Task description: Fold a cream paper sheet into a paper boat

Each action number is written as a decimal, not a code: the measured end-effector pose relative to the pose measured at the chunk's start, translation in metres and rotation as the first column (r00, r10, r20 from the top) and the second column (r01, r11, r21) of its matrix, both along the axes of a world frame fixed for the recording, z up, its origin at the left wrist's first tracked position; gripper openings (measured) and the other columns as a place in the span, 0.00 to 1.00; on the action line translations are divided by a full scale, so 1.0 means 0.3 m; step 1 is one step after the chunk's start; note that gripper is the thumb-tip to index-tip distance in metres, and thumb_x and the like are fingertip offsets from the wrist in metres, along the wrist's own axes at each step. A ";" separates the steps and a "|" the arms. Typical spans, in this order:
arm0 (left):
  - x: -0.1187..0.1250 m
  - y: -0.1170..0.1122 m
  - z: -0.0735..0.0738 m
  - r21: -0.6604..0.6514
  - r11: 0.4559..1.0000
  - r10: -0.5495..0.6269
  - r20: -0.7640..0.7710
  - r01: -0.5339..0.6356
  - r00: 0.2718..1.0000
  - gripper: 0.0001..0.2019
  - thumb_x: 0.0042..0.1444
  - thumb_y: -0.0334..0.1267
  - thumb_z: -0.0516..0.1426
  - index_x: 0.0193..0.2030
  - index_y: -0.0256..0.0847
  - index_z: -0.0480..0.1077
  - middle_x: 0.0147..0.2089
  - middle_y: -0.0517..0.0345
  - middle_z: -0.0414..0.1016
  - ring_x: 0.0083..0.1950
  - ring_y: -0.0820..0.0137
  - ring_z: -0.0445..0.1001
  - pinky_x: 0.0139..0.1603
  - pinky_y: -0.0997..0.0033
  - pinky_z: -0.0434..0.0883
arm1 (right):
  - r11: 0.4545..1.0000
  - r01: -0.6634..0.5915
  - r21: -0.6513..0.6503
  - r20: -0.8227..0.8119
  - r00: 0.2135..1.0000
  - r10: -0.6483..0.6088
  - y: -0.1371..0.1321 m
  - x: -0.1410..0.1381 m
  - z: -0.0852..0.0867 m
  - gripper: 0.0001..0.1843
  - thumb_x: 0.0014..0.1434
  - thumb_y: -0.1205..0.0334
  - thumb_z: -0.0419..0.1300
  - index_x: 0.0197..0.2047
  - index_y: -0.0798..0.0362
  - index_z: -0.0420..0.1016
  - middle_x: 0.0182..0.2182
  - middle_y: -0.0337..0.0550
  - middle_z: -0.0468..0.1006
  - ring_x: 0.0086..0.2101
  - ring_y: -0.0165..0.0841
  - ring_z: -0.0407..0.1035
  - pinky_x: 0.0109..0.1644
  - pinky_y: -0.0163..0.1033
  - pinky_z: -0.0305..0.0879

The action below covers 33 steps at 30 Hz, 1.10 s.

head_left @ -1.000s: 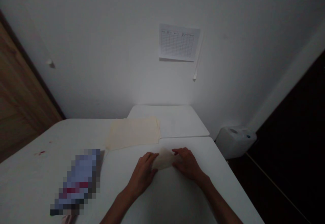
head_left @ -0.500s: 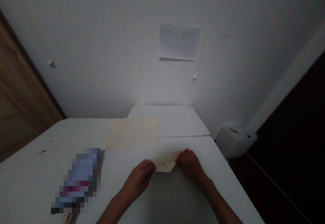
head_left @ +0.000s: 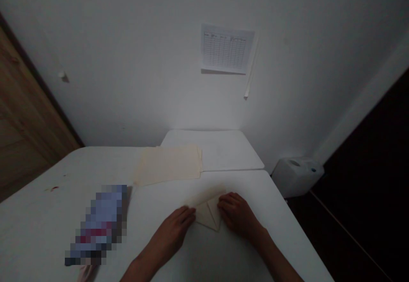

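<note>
Folded paper (head_left: 206,217), one piece, cream, with a visible diagonal crease and a pointed corner toward the bottom of the frame; located at lower centre, between the two hands, over a white table (head_left: 150,205). Left hand (head_left: 175,227), at lower centre-left: fingers bunched together, closed on the paper's left edge; thumb not clearly seen. Right hand (head_left: 238,214), at lower centre-right: fingers curled and close together, gripping the paper's right edge; thumb hidden. Cream sheets (head_left: 169,165), several, overlapping, lying flat just left of centre, partly over a white panel (head_left: 231,149). Item blurred by pixelation (head_left: 99,224), blue with a red band, at lower left; kind cannot be told. Printed sheet (head_left: 225,48) with a ruled grid, on the wall (head_left: 128,52), upper centre-right. Whitish container (head_left: 297,179), right of the table. Wooden panel (head_left: 19,116), left edge of the frame.
</note>
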<state>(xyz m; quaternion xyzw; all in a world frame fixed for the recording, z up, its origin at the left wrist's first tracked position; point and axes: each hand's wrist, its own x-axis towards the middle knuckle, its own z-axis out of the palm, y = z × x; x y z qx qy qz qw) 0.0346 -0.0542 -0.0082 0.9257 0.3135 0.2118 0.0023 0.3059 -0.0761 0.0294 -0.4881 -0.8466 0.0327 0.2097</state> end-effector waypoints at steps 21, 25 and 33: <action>0.024 -0.042 0.091 -0.151 0.986 -0.036 0.251 0.076 0.967 0.11 0.63 0.31 0.49 0.42 0.43 0.73 0.39 0.53 0.75 0.42 0.67 0.74 0.43 0.69 0.74 | 0.999 0.030 0.017 0.047 0.998 -0.031 0.017 -0.087 0.002 0.09 0.63 0.62 0.55 0.46 0.50 0.73 0.51 0.46 0.73 0.51 0.40 0.64 0.57 0.48 0.58; 0.035 -0.043 0.088 -0.192 0.980 -0.008 0.248 0.058 0.969 0.12 0.63 0.30 0.49 0.41 0.43 0.73 0.38 0.54 0.75 0.41 0.67 0.74 0.42 0.68 0.73 | 0.999 0.038 0.033 0.027 0.999 -0.039 0.025 -0.106 -0.024 0.08 0.63 0.65 0.55 0.43 0.49 0.75 0.47 0.45 0.75 0.49 0.37 0.65 0.55 0.45 0.59; 0.052 -0.012 0.073 -0.292 0.955 0.135 0.300 -0.044 0.944 0.09 0.61 0.32 0.51 0.40 0.43 0.73 0.37 0.56 0.76 0.39 0.68 0.75 0.42 0.69 0.73 | 0.998 -0.055 0.023 -0.064 0.996 0.057 -0.009 -0.142 -0.044 0.09 0.61 0.69 0.54 0.39 0.51 0.75 0.39 0.43 0.76 0.42 0.34 0.66 0.50 0.38 0.63</action>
